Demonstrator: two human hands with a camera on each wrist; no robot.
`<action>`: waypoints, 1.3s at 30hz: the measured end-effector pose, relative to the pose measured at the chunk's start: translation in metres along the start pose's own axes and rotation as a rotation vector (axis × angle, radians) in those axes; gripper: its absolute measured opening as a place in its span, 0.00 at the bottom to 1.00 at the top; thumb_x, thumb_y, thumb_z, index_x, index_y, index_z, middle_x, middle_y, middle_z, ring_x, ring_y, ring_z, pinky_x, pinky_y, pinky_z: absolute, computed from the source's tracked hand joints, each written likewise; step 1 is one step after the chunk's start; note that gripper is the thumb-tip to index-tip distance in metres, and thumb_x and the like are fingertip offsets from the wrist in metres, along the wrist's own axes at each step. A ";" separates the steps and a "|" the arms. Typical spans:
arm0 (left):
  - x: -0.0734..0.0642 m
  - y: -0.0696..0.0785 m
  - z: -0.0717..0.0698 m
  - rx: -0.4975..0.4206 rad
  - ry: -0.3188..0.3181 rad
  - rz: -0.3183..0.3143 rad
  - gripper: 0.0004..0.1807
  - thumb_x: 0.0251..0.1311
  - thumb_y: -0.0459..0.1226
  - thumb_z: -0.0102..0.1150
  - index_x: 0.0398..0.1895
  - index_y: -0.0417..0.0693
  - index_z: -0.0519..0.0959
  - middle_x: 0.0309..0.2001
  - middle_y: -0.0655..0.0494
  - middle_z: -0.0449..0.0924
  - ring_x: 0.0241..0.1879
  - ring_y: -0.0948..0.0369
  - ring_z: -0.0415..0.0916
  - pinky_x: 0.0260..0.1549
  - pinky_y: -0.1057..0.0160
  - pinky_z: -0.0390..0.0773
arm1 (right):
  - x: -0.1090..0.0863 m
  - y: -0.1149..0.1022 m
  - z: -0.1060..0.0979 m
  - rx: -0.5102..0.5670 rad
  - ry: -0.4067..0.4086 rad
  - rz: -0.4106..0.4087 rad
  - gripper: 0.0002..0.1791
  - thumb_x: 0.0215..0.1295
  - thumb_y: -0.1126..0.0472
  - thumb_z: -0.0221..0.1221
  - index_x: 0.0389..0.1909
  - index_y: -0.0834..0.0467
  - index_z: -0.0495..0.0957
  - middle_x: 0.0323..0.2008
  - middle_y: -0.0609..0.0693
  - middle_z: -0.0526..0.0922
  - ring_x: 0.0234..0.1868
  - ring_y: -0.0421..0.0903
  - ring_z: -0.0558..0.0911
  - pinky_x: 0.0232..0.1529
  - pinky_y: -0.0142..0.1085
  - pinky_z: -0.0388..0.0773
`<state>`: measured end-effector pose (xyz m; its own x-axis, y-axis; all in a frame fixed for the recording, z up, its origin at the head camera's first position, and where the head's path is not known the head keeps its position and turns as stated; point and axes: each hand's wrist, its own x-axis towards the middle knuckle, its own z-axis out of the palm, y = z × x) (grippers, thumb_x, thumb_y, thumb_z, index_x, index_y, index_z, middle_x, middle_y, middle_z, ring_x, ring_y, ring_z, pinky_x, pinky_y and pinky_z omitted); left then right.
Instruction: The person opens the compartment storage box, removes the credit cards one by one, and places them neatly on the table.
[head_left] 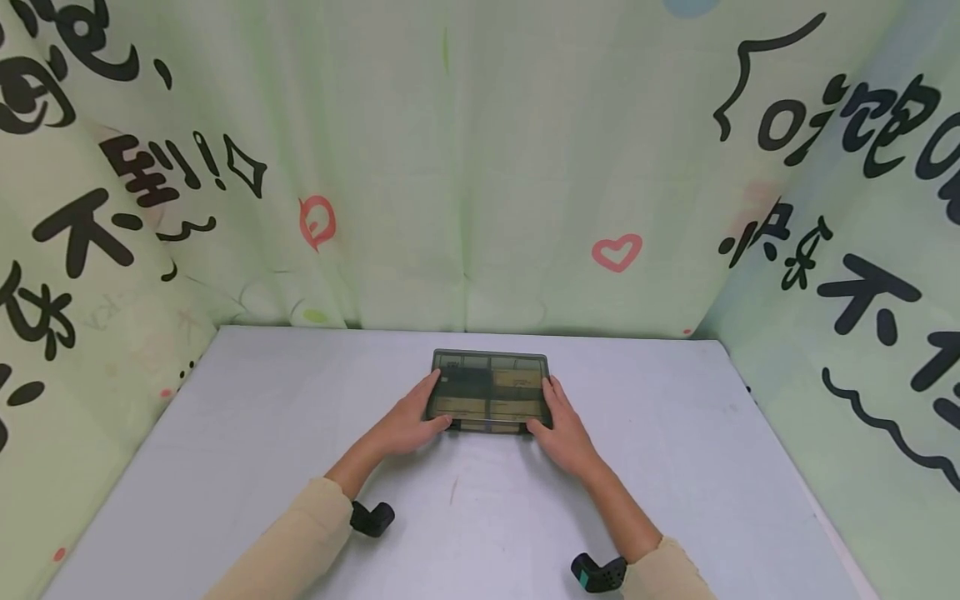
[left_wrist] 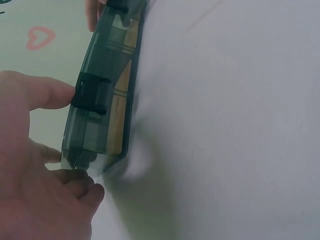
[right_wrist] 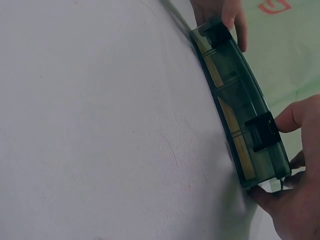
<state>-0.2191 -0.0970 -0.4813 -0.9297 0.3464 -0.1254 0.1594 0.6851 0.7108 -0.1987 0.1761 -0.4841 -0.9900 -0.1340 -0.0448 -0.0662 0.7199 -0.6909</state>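
Observation:
A flat, see-through dark green compartment box (head_left: pixel 489 387) is between both hands near the table's far side, its lid closed. Two black latches sit on its near edge, one of which is the latch (left_wrist: pixel 92 94) beside my left thumb. Tan pieces (right_wrist: pixel 230 120) show through the wall, in divided sections. My left hand (head_left: pixel 408 421) grips the box's left end, thumb on the near edge and fingers along the side. At the other end, my right hand (head_left: pixel 566 429) holds it the same way, with the thumb by the second latch (right_wrist: pixel 262 132).
A white cloth covers the table (head_left: pixel 480 517). Pale green curtains (head_left: pixel 465 167) with black lettering and red drawings hang behind it and at both sides. Black devices (head_left: pixel 372 518) are worn at both wrists, by the beige sleeves.

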 end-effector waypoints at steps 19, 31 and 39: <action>0.001 0.006 0.009 -0.236 0.016 -0.062 0.44 0.63 0.37 0.51 0.78 0.47 0.41 0.78 0.47 0.41 0.77 0.48 0.40 0.73 0.43 0.48 | 0.005 -0.009 0.009 0.271 -0.028 0.128 0.44 0.61 0.68 0.42 0.77 0.57 0.33 0.78 0.55 0.28 0.78 0.57 0.31 0.73 0.60 0.44; 0.003 0.008 0.015 -0.322 0.025 -0.088 0.44 0.63 0.36 0.48 0.78 0.50 0.37 0.79 0.49 0.36 0.78 0.50 0.35 0.74 0.43 0.44 | 0.004 -0.013 0.014 0.334 0.027 0.177 0.46 0.57 0.70 0.39 0.77 0.56 0.32 0.78 0.55 0.29 0.78 0.56 0.31 0.71 0.56 0.46; 0.004 0.007 0.016 -0.327 0.029 -0.104 0.45 0.62 0.36 0.47 0.78 0.50 0.37 0.79 0.49 0.36 0.78 0.50 0.35 0.74 0.43 0.44 | 0.005 -0.012 0.017 0.337 0.041 0.158 0.46 0.58 0.71 0.38 0.77 0.57 0.28 0.78 0.56 0.28 0.78 0.55 0.30 0.75 0.56 0.38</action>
<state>-0.2168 -0.0807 -0.4882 -0.9451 0.2638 -0.1928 -0.0476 0.4726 0.8800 -0.2010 0.1557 -0.4881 -0.9893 -0.0070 -0.1456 0.1258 0.4643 -0.8767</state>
